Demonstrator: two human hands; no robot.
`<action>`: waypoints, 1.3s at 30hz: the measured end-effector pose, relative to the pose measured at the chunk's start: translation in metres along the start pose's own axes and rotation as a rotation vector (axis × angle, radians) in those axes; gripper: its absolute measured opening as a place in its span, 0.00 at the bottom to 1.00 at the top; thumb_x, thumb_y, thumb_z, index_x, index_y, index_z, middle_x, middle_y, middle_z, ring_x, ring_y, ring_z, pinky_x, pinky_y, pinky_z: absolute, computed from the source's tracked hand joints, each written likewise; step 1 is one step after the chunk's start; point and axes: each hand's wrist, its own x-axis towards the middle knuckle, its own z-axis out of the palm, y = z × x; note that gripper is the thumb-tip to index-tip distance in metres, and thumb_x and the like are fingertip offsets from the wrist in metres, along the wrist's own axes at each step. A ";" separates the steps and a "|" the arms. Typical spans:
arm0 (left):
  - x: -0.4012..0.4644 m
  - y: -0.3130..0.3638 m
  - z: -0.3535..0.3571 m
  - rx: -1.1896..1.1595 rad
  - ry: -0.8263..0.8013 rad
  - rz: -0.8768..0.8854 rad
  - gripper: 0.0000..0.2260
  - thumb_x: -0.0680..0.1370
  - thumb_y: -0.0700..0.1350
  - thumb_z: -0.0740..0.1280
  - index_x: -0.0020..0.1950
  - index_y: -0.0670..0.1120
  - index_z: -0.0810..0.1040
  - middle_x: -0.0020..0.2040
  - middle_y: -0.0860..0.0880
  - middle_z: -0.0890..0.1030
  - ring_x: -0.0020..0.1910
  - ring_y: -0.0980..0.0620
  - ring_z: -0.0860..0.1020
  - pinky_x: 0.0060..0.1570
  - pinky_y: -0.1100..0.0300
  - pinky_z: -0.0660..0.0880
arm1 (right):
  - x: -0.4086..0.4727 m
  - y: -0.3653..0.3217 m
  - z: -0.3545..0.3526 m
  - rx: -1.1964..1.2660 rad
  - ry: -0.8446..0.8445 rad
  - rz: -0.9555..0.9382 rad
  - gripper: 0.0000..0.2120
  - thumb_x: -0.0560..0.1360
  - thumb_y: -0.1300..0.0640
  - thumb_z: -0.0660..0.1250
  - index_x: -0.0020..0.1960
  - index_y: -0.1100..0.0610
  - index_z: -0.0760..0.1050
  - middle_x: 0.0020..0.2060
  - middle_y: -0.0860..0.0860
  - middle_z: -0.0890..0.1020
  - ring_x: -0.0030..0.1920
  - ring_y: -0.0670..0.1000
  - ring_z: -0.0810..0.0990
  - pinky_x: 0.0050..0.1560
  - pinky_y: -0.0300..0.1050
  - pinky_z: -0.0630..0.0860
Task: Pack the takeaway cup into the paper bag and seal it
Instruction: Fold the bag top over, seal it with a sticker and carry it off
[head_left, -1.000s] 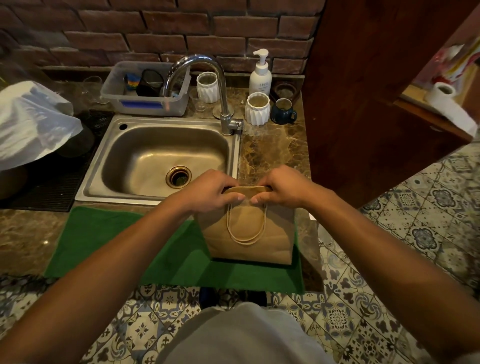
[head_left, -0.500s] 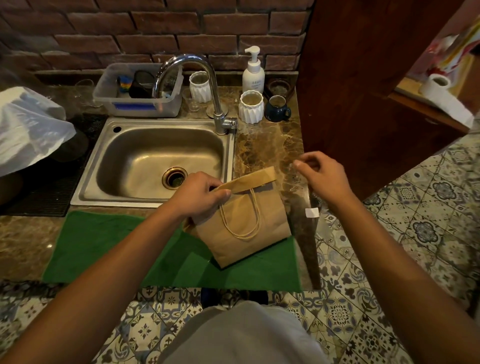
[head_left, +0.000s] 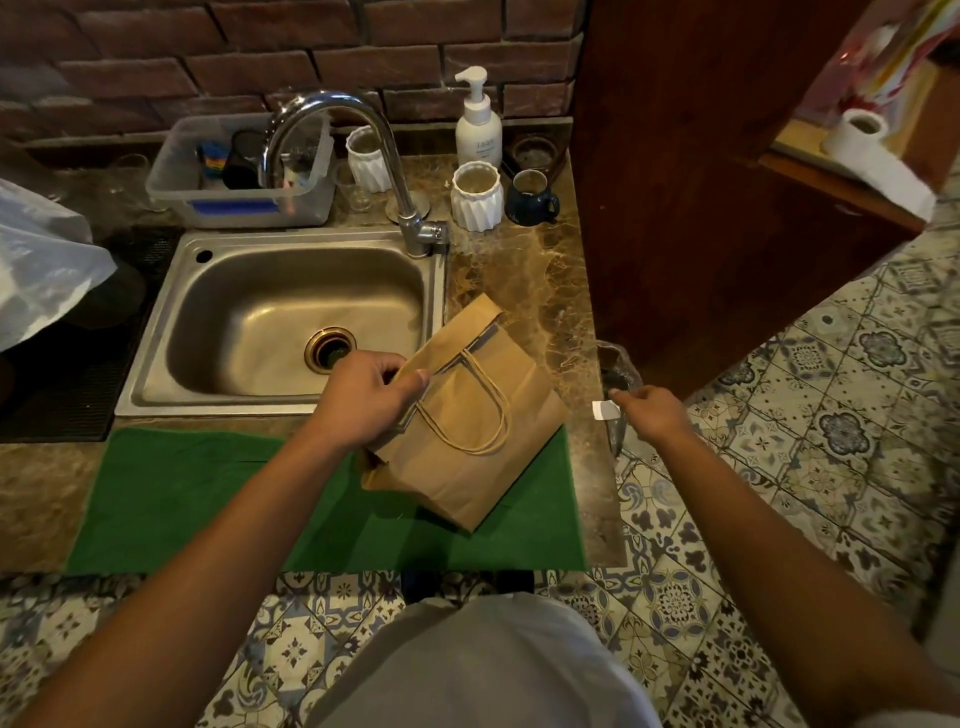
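- We see the paper bag (head_left: 467, 415) tilted on the green mat (head_left: 208, 499), just in front of the sink (head_left: 280, 312).
- Our left hand (head_left: 366, 400) grips its folded top with curled fingers.
- Right of the bag, our right hand (head_left: 649, 413) pinches what looks like a small white sticker (head_left: 604, 410).
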 end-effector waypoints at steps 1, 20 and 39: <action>-0.001 0.000 0.001 -0.003 0.004 -0.007 0.15 0.80 0.52 0.68 0.39 0.45 0.84 0.34 0.43 0.82 0.33 0.49 0.76 0.34 0.56 0.69 | 0.001 0.003 0.002 -0.006 -0.010 0.000 0.23 0.80 0.42 0.67 0.55 0.63 0.81 0.50 0.61 0.84 0.51 0.61 0.82 0.55 0.55 0.76; -0.017 0.013 0.006 -0.045 0.064 -0.084 0.14 0.80 0.50 0.69 0.40 0.43 0.84 0.35 0.42 0.82 0.33 0.51 0.74 0.33 0.57 0.68 | 0.005 -0.008 0.008 -0.171 0.048 -0.055 0.09 0.78 0.53 0.71 0.43 0.55 0.84 0.43 0.56 0.85 0.47 0.59 0.84 0.51 0.53 0.81; -0.019 0.016 0.008 -0.123 0.085 -0.134 0.13 0.80 0.51 0.70 0.40 0.46 0.85 0.35 0.44 0.84 0.35 0.44 0.80 0.35 0.52 0.76 | -0.005 -0.046 -0.008 -0.174 0.165 -0.214 0.10 0.81 0.54 0.69 0.43 0.56 0.82 0.40 0.53 0.84 0.39 0.51 0.82 0.46 0.50 0.82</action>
